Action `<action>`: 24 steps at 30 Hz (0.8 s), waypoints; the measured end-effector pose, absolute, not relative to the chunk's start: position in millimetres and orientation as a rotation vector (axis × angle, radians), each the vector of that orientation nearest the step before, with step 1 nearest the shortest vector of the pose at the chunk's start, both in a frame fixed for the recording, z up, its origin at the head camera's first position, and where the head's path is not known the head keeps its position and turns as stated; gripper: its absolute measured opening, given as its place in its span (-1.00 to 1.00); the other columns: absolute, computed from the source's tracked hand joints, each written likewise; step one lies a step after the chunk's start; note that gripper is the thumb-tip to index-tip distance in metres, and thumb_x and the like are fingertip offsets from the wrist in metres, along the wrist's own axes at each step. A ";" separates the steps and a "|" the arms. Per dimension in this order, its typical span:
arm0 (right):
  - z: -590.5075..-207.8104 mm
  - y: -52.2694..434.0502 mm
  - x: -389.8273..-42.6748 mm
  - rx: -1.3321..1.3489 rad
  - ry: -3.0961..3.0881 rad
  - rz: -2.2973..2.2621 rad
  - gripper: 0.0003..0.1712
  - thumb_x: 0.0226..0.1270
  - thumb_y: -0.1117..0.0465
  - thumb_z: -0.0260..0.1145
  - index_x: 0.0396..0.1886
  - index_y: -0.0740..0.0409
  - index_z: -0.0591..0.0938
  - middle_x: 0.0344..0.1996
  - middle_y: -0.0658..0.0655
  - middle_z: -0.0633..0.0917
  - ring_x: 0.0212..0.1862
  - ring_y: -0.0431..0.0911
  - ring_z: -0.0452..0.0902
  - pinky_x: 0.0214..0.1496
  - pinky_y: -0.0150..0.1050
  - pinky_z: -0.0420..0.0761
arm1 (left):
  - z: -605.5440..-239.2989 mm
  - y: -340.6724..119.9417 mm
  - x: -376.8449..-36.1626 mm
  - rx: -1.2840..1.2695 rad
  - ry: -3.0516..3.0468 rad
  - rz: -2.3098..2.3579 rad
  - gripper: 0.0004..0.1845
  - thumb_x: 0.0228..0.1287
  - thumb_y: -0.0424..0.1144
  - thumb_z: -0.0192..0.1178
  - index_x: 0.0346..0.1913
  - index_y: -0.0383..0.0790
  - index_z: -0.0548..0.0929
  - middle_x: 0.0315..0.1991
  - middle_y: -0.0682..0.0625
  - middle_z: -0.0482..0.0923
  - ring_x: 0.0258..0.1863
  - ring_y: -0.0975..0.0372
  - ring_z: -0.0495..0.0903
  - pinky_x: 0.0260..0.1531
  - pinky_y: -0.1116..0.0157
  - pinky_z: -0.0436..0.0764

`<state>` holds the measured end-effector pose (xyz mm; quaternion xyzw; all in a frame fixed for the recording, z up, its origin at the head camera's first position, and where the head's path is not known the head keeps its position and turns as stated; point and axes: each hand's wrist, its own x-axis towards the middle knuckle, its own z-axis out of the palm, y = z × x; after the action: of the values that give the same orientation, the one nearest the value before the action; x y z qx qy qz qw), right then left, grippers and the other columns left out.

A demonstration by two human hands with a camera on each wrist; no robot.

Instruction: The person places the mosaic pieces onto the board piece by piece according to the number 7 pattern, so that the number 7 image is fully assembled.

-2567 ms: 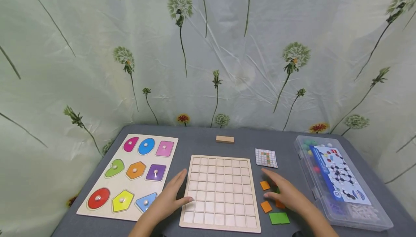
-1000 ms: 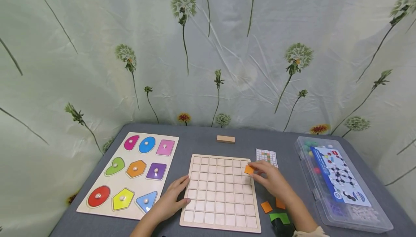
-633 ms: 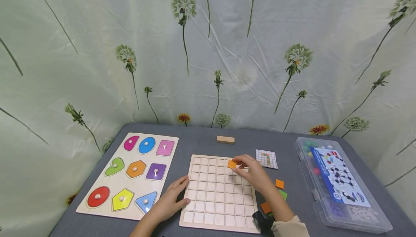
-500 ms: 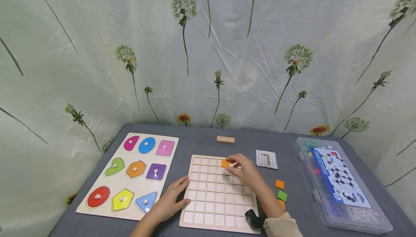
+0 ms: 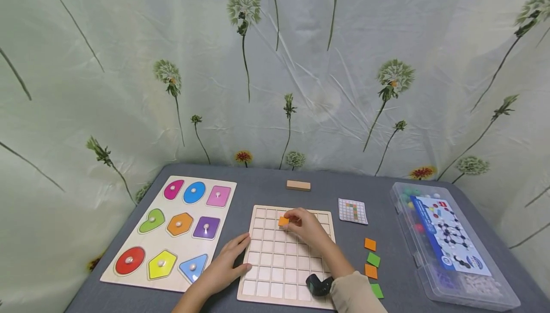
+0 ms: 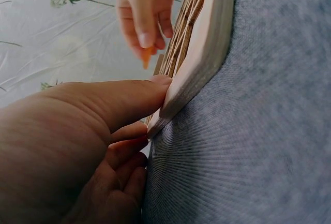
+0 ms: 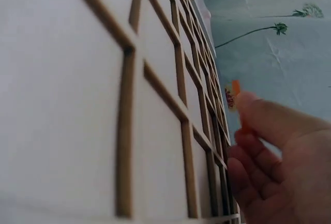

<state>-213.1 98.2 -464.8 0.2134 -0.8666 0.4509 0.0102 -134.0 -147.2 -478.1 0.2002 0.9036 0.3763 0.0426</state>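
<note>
Between thumb and fingertips my right hand [image 5: 306, 227] pinches an orange square tile [image 5: 283, 221], held just over the upper part of the wooden grid board [image 5: 275, 286]. The right wrist view shows that tile [image 7: 236, 87] tilted on edge, apart from the grid. My left hand [image 5: 225, 263] rests against the board's left edge. Up close in the left wrist view, the thumb [image 6: 137, 97] touches the board's rim, and the other fingers lie along its side. Right of the board lie several loose tiles, orange [image 5: 370, 244] and green [image 5: 373, 259].
A pattern card [image 5: 353, 211] with a coloured grid lies right of the board. Behind is a small wooden block [image 5: 298, 185]. A knobbed shape puzzle [image 5: 148, 255] lies at left, a clear plastic case [image 5: 455, 246] at right, all on a grey table [image 5: 258, 184].
My right hand has picked up an orange tile from the right and carried it leftward over the board. The left hand has come to touch the board's left edge.
</note>
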 end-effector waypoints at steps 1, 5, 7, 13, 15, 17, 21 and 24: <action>-466.5 97.8 -213.6 0.668 -2.717 1.399 -0.77 0.10 0.28 0.33 -0.21 0.19 0.61 -0.32 -0.01 0.55 -0.29 -0.16 0.46 -0.25 -0.33 0.49 | -478.0 -147.5 -133.9 0.611 2.765 1.149 -0.32 0.12 -0.20 0.23 0.27 -0.41 0.25 0.28 -0.20 0.15 0.24 -0.10 0.09 0.09 -0.10 0.20; -469.7 96.3 -214.8 0.712 -2.746 1.324 -0.79 0.09 0.26 0.34 -0.24 0.15 0.61 -0.36 -0.04 0.51 -0.33 -0.19 0.39 -0.29 -0.34 0.44 | -478.0 -147.7 -133.8 0.614 2.767 1.145 -0.32 0.13 -0.19 0.22 0.27 -0.41 0.25 0.28 -0.19 0.15 0.25 -0.09 0.09 0.09 -0.09 0.19; -469.3 95.5 -214.7 0.725 -2.755 1.284 -0.80 0.09 0.24 0.34 -0.25 0.13 0.62 -0.37 -0.05 0.50 -0.33 -0.19 0.37 -0.28 -0.33 0.42 | -477.8 -147.6 -133.7 0.617 2.770 1.140 -0.32 0.13 -0.20 0.22 0.27 -0.41 0.25 0.28 -0.19 0.15 0.25 -0.09 0.09 0.10 -0.08 0.19; -469.1 95.7 -213.2 0.692 -2.787 1.314 -0.72 0.12 0.18 0.32 -0.15 0.16 0.59 -0.33 -0.05 0.46 -0.28 -0.17 0.33 -0.23 -0.29 0.41 | -476.8 -146.8 -132.9 0.617 2.771 1.145 -0.32 0.12 -0.20 0.23 0.26 -0.43 0.25 0.27 -0.20 0.16 0.24 -0.09 0.09 0.09 -0.08 0.20; -468.8 95.9 -212.3 0.667 -2.793 1.334 -0.72 0.14 0.19 0.30 -0.14 0.16 0.58 -0.33 -0.04 0.45 -0.28 -0.16 0.32 -0.24 -0.30 0.41 | -476.6 -146.6 -132.8 0.615 2.769 1.150 -0.32 0.12 -0.21 0.23 0.26 -0.43 0.25 0.27 -0.20 0.16 0.24 -0.10 0.09 0.09 -0.08 0.19; -468.4 96.0 -211.7 0.659 -2.793 1.334 -0.77 0.16 0.23 0.28 -0.16 0.16 0.57 -0.35 -0.04 0.44 -0.29 -0.16 0.32 -0.26 -0.30 0.41 | -476.6 -146.5 -132.8 0.612 2.769 1.152 -0.32 0.12 -0.21 0.23 0.26 -0.43 0.25 0.27 -0.20 0.16 0.24 -0.10 0.09 0.09 -0.08 0.19; -467.7 94.9 -211.8 0.678 -2.801 1.293 -0.83 0.17 0.27 0.26 -0.21 0.09 0.60 -0.37 -0.05 0.44 -0.32 -0.17 0.32 -0.29 -0.32 0.40 | -477.1 -146.9 -133.2 0.608 2.769 1.151 -0.32 0.12 -0.20 0.23 0.27 -0.42 0.25 0.28 -0.20 0.15 0.25 -0.10 0.09 0.10 -0.08 0.19; -467.4 93.8 -212.4 0.684 -2.803 1.276 -0.83 0.15 0.27 0.29 -0.22 0.08 0.61 -0.38 -0.06 0.46 -0.33 -0.18 0.34 -0.29 -0.31 0.41 | -477.7 -147.4 -133.7 0.608 2.770 1.149 -0.32 0.13 -0.20 0.23 0.27 -0.41 0.25 0.28 -0.19 0.16 0.25 -0.09 0.09 0.09 -0.09 0.19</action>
<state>-212.4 93.8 -467.4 0.2169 -0.8884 0.4046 -0.0066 -133.7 -147.4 -477.7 0.1984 0.9045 0.3752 0.0407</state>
